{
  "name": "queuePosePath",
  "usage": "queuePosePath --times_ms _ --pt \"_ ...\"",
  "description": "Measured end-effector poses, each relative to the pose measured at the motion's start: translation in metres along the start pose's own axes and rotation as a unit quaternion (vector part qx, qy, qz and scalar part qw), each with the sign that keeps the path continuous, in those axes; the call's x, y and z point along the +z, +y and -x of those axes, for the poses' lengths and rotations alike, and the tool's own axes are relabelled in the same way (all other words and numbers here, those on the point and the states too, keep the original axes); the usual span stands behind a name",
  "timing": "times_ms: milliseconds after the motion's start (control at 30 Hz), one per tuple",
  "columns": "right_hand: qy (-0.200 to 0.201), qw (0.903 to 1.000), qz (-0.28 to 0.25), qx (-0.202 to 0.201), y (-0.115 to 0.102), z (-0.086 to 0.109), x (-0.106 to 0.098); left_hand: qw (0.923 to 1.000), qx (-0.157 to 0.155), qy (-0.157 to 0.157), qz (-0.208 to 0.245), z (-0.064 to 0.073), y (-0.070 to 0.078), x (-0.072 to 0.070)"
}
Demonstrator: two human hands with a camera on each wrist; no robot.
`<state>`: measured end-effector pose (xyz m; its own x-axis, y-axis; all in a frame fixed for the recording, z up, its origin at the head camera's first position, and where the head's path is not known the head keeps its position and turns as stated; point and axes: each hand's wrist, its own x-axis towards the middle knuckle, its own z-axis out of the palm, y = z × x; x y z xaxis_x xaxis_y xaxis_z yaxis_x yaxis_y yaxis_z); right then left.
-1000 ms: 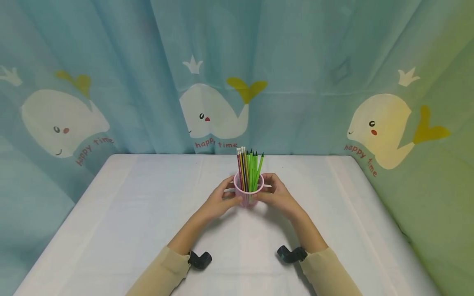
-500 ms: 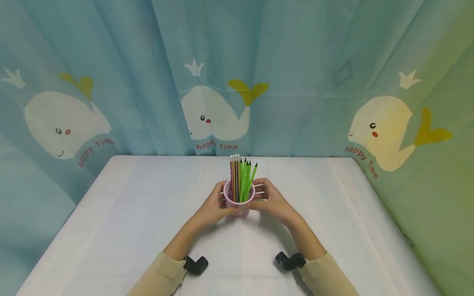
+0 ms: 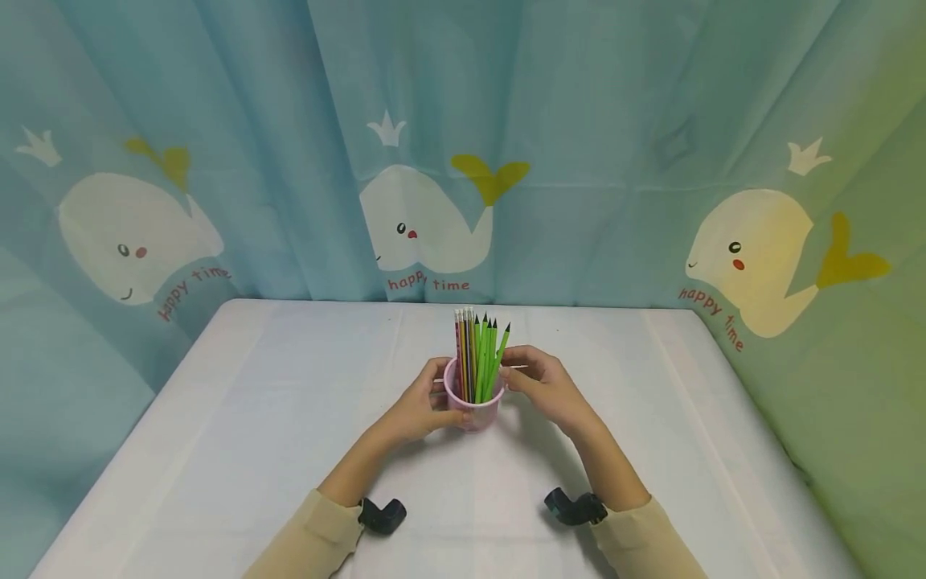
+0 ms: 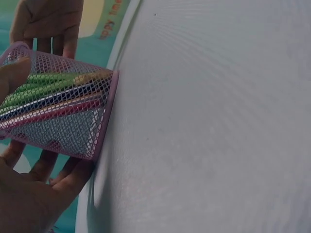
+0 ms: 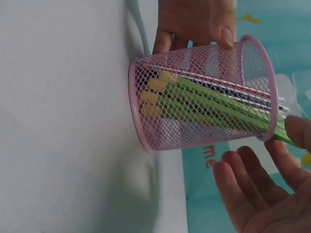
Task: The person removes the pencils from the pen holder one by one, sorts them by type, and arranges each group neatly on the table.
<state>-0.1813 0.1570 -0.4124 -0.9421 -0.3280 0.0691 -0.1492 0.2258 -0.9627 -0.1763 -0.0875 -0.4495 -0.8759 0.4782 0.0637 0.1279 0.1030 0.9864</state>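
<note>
A pink wire-mesh pencil cup [image 3: 473, 416] stands upright on the white table, with pencils inside. Several green pencils [image 3: 486, 362] have black tips up, and several darker and striped pencils [image 3: 464, 354] show pale ends at the top. My left hand [image 3: 415, 410] grips the cup's left side, thumb across the near wall and fingers round the far side. My right hand [image 3: 553, 390] is at the right rim, thumb and index finger beside the rightmost green pencil. In the right wrist view, its other fingers [image 5: 238, 184] extend loosely, apart from the mesh.
The white table [image 3: 253, 450] spreads around the cup. A blue-green curtain [image 3: 593, 225] with whale prints hangs behind it and along the sides. Black wrist devices [image 3: 383, 517] are strapped at both sleeves.
The cup comes nearer and to the left, then shifts slightly right. My right hand leaves the cup's side, its thumb rising to the rim; my left hand keeps hold.
</note>
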Motion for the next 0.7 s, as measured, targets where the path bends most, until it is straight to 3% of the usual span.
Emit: queuePosePath --times_ms 333,500,700 --pt "0.066 0.9969 0.043 -0.011 -0.01 0.003 0.001 1.0 0.007 0.0 -0.002 0.0 -0.002 0.002" --pt "0.084 0.9952 -0.029 -0.039 -0.022 0.008 -0.007 0.9999 0.01 -0.001 -0.004 0.0 -0.004 0.001" --pt "0.121 0.9818 -0.13 -0.068 -0.038 0.015 -0.02 0.9998 0.01 -0.003 -0.015 0.0 -0.005 0.001"
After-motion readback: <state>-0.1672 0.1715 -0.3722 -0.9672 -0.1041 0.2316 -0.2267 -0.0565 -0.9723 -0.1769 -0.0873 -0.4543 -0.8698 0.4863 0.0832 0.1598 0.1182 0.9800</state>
